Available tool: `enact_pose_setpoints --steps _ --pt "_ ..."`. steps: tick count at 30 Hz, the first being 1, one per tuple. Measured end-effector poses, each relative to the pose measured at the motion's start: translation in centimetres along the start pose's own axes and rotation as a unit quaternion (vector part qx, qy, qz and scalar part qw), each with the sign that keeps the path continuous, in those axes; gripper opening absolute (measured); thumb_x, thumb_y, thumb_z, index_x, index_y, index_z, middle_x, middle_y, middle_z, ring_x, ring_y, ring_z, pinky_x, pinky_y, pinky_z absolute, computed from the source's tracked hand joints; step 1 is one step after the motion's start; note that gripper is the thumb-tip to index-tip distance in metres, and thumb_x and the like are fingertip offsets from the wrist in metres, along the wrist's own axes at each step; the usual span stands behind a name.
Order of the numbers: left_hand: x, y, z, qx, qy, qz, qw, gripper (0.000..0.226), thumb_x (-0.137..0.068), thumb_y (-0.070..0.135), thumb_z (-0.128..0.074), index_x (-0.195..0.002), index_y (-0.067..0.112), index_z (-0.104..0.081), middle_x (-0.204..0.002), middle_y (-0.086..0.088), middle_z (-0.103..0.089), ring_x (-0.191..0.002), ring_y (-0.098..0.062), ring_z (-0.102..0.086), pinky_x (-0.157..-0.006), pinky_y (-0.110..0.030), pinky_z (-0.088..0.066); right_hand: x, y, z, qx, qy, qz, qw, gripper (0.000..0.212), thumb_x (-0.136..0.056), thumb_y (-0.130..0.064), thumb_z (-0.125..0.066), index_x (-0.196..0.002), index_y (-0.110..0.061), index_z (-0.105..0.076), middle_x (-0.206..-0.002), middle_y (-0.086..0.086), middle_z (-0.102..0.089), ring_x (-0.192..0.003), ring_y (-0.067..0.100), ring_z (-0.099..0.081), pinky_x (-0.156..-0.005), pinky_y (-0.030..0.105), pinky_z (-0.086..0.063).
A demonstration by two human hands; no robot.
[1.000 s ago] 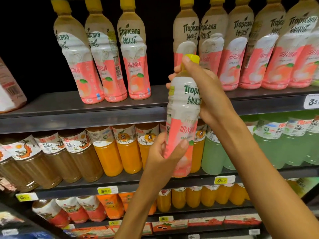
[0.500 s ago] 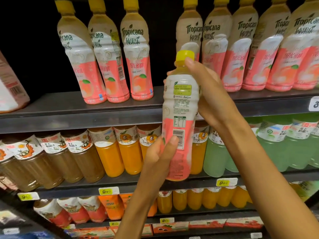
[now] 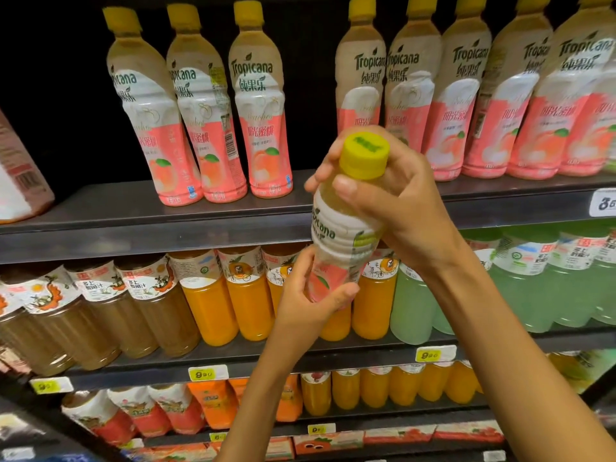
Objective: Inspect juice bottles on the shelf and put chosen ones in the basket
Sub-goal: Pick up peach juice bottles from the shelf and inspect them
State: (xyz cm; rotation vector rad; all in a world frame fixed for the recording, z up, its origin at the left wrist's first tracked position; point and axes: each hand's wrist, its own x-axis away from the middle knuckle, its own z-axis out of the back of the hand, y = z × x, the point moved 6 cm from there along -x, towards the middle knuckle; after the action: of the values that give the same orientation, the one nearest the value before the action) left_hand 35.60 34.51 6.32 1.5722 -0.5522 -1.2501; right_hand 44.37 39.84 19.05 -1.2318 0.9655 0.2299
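Peach Tropicana bottle [image 3: 340, 235] held in both hands, off the shelf, tipped so its yellow cap [image 3: 366, 155] leans toward the camera.

Right hand [image 3: 396, 208]: fingers wrapped round the neck and shoulder just under the cap, thumb across the near side. Clamped on the bottle.

Left hand [image 3: 310, 295]: below the right, fingers and thumb curled round the bottle's lower pink end. Also gripping.

Bottle runs between the two hands, cap end up by the right, base down in the left. Base itself hidden behind the left fingers.

Handling, as judged: full plastic bottle, so moderately heavy and fairly stiff, ribbed waist giving a bit under a squeeze. Sleeve label looks smooth, likely slick. Not fragile. Best holds: narrow neck under the cap, or the ribbed waist.

Behind the hands: top shelf [image 3: 150, 215] with more peach Tropicana bottles [image 3: 260, 121] either side; orange juice bottles [image 3: 206, 301] beyond the left hand, pale green drinks [image 3: 533, 281] beyond the right wrist.

Basket not in view.
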Motion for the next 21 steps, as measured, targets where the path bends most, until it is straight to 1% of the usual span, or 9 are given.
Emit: enact_pose_setpoints --steps 2,5,8,10,12,15,17,19,21 --pt "-0.2 -0.3 0.2 -0.008 -0.011 -0.007 1.000 0.052 -0.068 0.040 -0.077 -0.114 0.034 -0.054 -0.111 0.019 -0.065 -0.106 0.000 -0.059 -0.082 -0.010 -0.046 0.4 -0.2 -0.3 0.017 -0.026 0.009 0.999 0.022 -0.082 -0.008 -0.066 -0.101 -0.016 -0.060 -0.092 -0.002 -0.068 -0.092 0.025 -0.066 -0.083 0.034 -0.050" --pt "-0.2 -0.3 0.3 0.003 -0.032 -0.009 0.999 0.048 -0.068 0.039 -0.077 -0.111 0.044 -0.057 -0.114 0.014 -0.065 -0.108 -0.005 -0.060 -0.083 -0.013 -0.048 0.7 -0.4 -0.1 0.015 -0.030 0.011 0.999 0.022 -0.081 -0.008 -0.066 -0.101 -0.016 -0.060 -0.092 -0.001 -0.068 -0.092 0.026 -0.065 -0.084 0.036 -0.050" --pt "0.4 0.4 0.2 0.044 -0.041 -0.004 0.998 0.047 -0.066 0.058 -0.074 -0.109 0.043 -0.061 -0.111 0.011 -0.068 -0.106 -0.008 -0.063 -0.082 -0.017 -0.050 0.5 -0.5 0.2 -0.024 0.004 0.006 1.000 0.022 -0.080 -0.011 -0.064 -0.101 -0.015 -0.060 -0.092 -0.002 -0.069 -0.093 0.022 -0.064 -0.084 0.035 -0.050" --pt "0.9 0.8 0.0 0.058 -0.052 0.013 0.997 0.053 -0.065 0.070 -0.065 -0.106 0.036 -0.064 -0.105 0.011 -0.070 -0.099 -0.007 -0.066 -0.079 -0.017 -0.050 0.0 -0.5 0.6 -0.057 0.038 -0.003 0.998 0.023 -0.079 -0.017 -0.062 -0.102 -0.013 -0.060 -0.093 -0.002 -0.070 -0.094 0.020 -0.065 -0.083 0.035 -0.052" --pt "1.5 0.8 -0.6 0.060 -0.071 0.046 0.995 0.059 -0.062 0.080 -0.057 -0.101 0.036 -0.068 -0.100 0.008 -0.073 -0.092 -0.008 -0.069 -0.074 -0.018 -0.052 -0.7 -0.1 0.6 -0.084 0.041 -0.031 0.995 0.028 -0.081 -0.025 -0.061 -0.105 -0.011 -0.059 -0.095 -0.001 -0.071 -0.097 0.021 -0.066 -0.086 0.038 -0.054" --pt "2.2 0.2 -1.4 0.106 -0.078 0.109 0.985 0.066 -0.062 0.086 -0.052 -0.101 0.035 -0.070 -0.094 -0.005 -0.074 -0.086 -0.019 -0.070 -0.073 -0.030 -0.055 -1.4 0.9 0.5 -0.125 0.041 -0.101 0.986 0.028 -0.092 -0.027 -0.048 -0.111 -0.009 -0.058 -0.092 0.002 -0.072 -0.089 0.021 -0.070 -0.081 0.037 -0.056" --pt "2.4 0.1 -1.6 0.118 -0.085 0.134 0.980 0.071 -0.064 0.086 -0.048 -0.107 0.033 -0.068 -0.099 -0.006 -0.073 -0.091 -0.020 -0.069 -0.080 -0.036 -0.054 -1.5 1.4 0.9 -0.108 0.072 -0.120 0.984 0.030 -0.092 -0.024 -0.042 -0.112 -0.008 -0.058 -0.086 0.001 -0.072 -0.083 0.019 -0.070 -0.078 0.036 -0.055" --pt "2.4 0.0 -1.2 0.106 -0.059 0.156 0.980 0.075 -0.067 0.084 -0.046 -0.119 0.033 -0.061 -0.113 -0.002 -0.069 -0.107 -0.018 -0.065 -0.095 -0.041 -0.050 -1.4 1.5 1.2 -0.072 0.097 -0.117 0.986 0.027 -0.092 -0.024 -0.047 -0.109 -0.010 -0.062 -0.086 0.000 -0.073 -0.084 0.019 -0.069 -0.077 0.034 -0.055" --pt "2.0 0.2 -0.7 0.107 -0.023 0.147 0.983 0.070 -0.073 0.077 -0.045 -0.122 0.029 -0.059 -0.116 -0.002 -0.068 -0.109 -0.018 -0.064 -0.095 -0.039 -0.051 -1.2 1.6 1.4 -0.022 0.117 -0.108 0.987 0.020 -0.090 -0.025 -0.053 -0.100 -0.016 -0.068 -0.091 -0.001 -0.074 -0.089 0.021 -0.069 -0.080 0.033 -0.054"
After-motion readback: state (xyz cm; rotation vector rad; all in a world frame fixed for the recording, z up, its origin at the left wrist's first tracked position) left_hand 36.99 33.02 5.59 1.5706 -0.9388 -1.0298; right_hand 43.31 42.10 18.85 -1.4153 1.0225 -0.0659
